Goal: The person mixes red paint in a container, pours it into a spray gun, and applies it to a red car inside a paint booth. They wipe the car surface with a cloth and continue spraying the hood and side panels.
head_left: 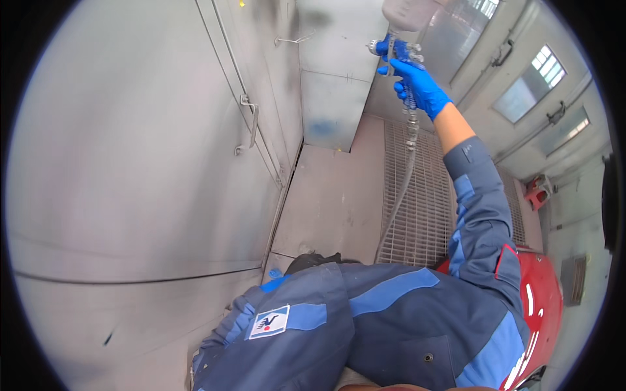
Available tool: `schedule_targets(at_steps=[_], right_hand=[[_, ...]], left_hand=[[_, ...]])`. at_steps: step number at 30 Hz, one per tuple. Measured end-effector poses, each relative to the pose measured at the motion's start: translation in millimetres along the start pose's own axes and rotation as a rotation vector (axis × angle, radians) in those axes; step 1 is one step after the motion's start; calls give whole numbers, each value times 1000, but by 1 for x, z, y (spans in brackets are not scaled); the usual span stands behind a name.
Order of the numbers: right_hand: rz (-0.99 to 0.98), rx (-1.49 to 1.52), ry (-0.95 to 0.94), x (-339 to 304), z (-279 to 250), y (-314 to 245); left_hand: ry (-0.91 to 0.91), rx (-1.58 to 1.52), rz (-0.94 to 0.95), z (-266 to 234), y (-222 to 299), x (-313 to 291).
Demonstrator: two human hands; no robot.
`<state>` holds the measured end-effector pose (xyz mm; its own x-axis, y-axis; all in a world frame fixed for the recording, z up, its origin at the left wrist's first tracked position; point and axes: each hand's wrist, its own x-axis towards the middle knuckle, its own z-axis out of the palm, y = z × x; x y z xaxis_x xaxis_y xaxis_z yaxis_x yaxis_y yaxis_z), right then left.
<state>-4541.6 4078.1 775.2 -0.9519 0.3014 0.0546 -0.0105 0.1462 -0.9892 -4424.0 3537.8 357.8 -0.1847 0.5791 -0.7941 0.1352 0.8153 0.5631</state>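
My right hand, in a blue glove, is stretched out far ahead with its fingers wrapped round the handle of a spray gun. A cloudy, pale cup sits on top of the gun and is cut off by the upper edge. The nozzle points left. From below the grip, a grey air hose hangs down toward my body. Beside the left part of my jacket shows a bright blue patch, the colour of the glove; it may be my left hand, but no fingers are visible.
Large grey panels with a door handle line the left. A tall pale panel stands ahead. Floor grating runs below my right arm. Red glossy bodywork lies close at right, and a red stool stands farther off.
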Motion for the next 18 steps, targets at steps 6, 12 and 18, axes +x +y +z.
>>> schedule_targets(at_steps=[6, 12, 18], right_hand=[[200, -61, -142, 171, 18, 46], [238, -205, -289, 287, 14, 76], [233, -185, -492, 361, 26, 108]], left_hand=[[143, -5, -23, -88, 54, 5], [1286, -414, 95, -213, 146, -38], [1731, -14, 188, -332, 258, -20]])
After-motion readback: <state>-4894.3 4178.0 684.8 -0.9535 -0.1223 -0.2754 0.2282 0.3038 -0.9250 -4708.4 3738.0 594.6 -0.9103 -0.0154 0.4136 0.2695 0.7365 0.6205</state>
